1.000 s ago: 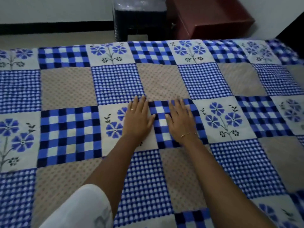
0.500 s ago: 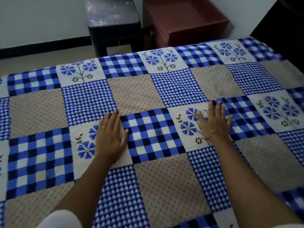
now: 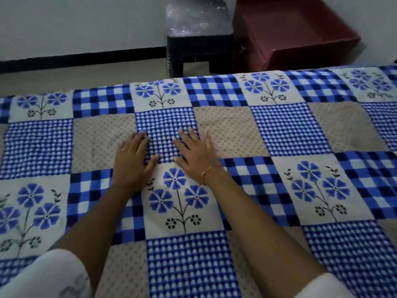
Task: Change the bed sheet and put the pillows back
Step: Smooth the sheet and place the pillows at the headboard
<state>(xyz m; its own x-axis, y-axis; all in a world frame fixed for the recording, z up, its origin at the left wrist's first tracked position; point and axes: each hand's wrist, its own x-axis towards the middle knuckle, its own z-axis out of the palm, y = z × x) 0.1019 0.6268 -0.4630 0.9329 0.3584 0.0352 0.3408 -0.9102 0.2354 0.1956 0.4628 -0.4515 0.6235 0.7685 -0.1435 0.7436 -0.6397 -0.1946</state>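
A bed sheet with blue checks, beige dotted squares and blue flower panels lies spread flat over the whole bed. My left hand rests palm down on it, fingers straight, on the border of a beige square and a small-check square. Close beside it my right hand presses flat on the sheet, fingers spread, a thin bracelet at the wrist. No pillows are in view.
Beyond the far edge of the bed stands a dark plastic stool on the beige floor. A dark red cabinet sits right of it against the white wall. The bed runs out of view left, right and toward me.
Half a second ago my hands were spread wide apart on the sheet; now they lie close together again, farther up toward the far edge. The view has shifted with them.
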